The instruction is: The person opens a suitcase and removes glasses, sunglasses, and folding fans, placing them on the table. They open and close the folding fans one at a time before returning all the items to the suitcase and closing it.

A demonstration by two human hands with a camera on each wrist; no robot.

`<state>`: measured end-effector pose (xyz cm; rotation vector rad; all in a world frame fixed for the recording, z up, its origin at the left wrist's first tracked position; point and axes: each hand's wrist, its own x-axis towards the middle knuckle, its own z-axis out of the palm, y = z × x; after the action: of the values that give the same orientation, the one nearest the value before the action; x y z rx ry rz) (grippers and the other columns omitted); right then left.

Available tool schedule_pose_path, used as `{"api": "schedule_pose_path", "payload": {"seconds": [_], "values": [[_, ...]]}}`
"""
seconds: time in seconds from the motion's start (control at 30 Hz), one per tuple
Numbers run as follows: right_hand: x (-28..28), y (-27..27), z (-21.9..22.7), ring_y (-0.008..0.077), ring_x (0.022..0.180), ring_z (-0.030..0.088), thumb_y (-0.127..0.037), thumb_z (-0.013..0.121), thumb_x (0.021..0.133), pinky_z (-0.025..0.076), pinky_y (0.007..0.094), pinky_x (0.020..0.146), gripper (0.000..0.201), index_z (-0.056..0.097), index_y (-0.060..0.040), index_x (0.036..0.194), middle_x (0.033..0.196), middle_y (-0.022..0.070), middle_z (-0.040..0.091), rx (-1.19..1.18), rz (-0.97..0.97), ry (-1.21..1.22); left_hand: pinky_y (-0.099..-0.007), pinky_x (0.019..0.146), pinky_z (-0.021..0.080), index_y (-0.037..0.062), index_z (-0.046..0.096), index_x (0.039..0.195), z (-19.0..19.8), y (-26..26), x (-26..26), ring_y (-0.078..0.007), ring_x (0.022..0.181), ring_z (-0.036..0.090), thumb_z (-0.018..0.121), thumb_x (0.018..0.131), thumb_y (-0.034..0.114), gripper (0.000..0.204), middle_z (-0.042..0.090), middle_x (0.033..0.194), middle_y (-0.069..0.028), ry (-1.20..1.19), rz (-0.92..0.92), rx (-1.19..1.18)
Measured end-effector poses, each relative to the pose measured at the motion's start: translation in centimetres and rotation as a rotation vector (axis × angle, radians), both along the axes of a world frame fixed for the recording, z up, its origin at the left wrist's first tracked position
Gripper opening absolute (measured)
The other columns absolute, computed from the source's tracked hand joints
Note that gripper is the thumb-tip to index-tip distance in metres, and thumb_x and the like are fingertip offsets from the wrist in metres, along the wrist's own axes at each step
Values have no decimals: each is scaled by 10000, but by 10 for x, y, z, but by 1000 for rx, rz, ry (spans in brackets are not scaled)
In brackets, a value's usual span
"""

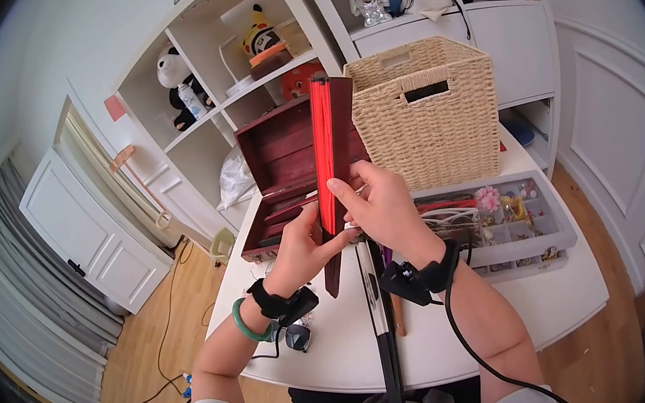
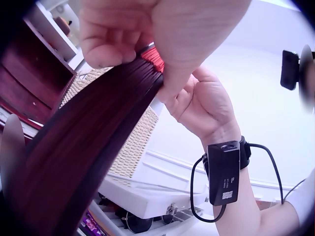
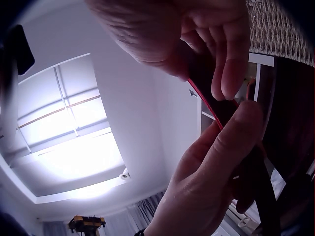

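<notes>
A folding fan (image 1: 321, 134), red along its folded leaf with dark reddish-brown ribs, stands nearly upright over the table in the head view. My left hand (image 1: 301, 248) grips it low, where the ribs (image 2: 83, 132) meet the red leaf, thumb and fingers on either side. Higher up, my right hand (image 1: 389, 209) pinches the folded leaf, its thumb on the red edge. In the right wrist view both hands, the left hand (image 3: 206, 172) below, hold the narrow dark fan. Behind it lies an open dark red wooden box (image 1: 277, 148).
A woven basket (image 1: 426, 126) stands at the back of the white table (image 1: 442, 335). Right of it sits a divided organizer (image 1: 557, 236) of small trinkets. A long black-and-white object (image 1: 381, 328) lies nearest me, with sunglasses (image 1: 297, 337) to its left. Cables trail from both wrists.
</notes>
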<state>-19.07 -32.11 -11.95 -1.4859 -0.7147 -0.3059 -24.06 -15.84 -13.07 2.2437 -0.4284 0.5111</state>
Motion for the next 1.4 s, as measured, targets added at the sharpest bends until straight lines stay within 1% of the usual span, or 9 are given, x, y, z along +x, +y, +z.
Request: {"api": "schedule_pose_path", "payload": {"seconds": [0.13,0.2,0.3,0.43,0.63,0.7,0.77,1.03,1.4], "values": [[2,0,-1,82,507,585,-204,594,880,466,214,443,249,557,42,869,608,57,592,-26,-24,52,-167,443,343,4,530,1105,7,-3,-5,-15,515,457,670,829,206,369,562,664,38,149,-102,-160],[-2,2,-2,299,559,583,-252,613,824,443,375,535,307,570,47,769,591,175,573,5,5,64,-154,445,349,11,504,1152,19,-3,-8,-16,542,480,593,887,199,336,593,700,18,318,-116,-283],[-4,3,-3,309,560,586,-239,610,824,445,380,538,296,565,47,766,590,175,575,-50,-23,-1,-158,438,345,21,501,1160,27,-4,-10,-17,532,478,602,883,193,342,598,700,10,324,-102,-302],[1,6,-7,265,517,596,-233,607,836,462,350,498,288,559,47,785,581,151,582,-56,-7,-21,-168,452,367,22,527,1129,23,-3,-9,-24,531,486,619,872,170,310,601,698,8,289,-89,-344],[12,-3,-3,134,460,584,-209,581,873,472,266,416,260,546,44,826,579,97,586,89,99,218,-182,502,414,22,547,1100,25,-2,-11,-30,581,514,620,868,144,272,613,773,-15,214,-54,-409],[24,-9,-3,122,467,582,-202,580,875,471,255,416,258,542,49,826,594,93,585,202,-72,246,-187,523,431,20,545,1093,26,1,-11,-39,608,525,611,873,144,261,611,800,-25,158,-59,-444],[41,-16,-8,105,467,570,-197,573,882,480,234,414,251,527,49,885,630,62,558,301,-69,271,-192,545,448,18,543,1086,26,7,-12,-48,634,536,602,878,145,251,610,828,-35,98,-60,-480],[40,-18,-7,120,467,584,-161,547,894,488,239,402,212,461,32,892,650,62,542,430,-67,216,-234,610,509,15,518,1042,23,18,-4,-101,717,561,551,908,174,210,561,836,-43,21,15,-573],[44,-30,-1,136,459,587,-136,528,896,506,252,414,197,446,41,922,654,85,547,496,-96,213,-241,658,458,77,469,1140,20,48,5,-107,761,552,497,933,127,215,555,842,-11,-28,-46,-749]]}}
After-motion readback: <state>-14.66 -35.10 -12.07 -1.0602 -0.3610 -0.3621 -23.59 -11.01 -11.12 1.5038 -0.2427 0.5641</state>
